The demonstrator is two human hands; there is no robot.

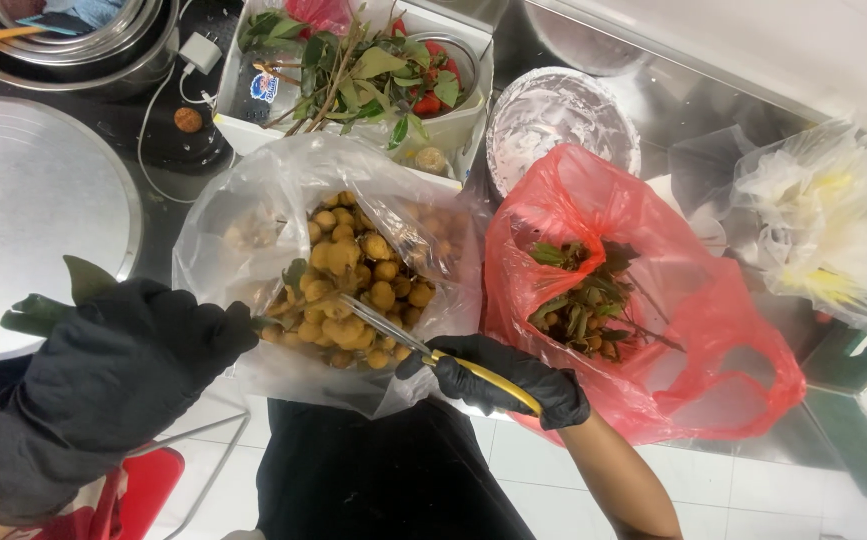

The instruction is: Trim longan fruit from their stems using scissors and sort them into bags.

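A leafy green stem [53, 305] is gripped in the black-gloved left hand [118, 375], held over the clear plastic bag of small tan round fruit [353, 280]. Yellow-handled scissors [423, 345] are grasped in the right hand [503, 380], blades reaching toward the stem, so cut fruit lands in the bag. 1 red plastic bag of trimmed twigs [633, 290] lies alongside on the steel bench [673, 100].

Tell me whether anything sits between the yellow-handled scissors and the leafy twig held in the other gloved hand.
Nothing visible does. The yellow-handled scissors in the right hand reach straight to the leafy twig gripped by the left hand, above the clear plastic bag of round tan fruit.
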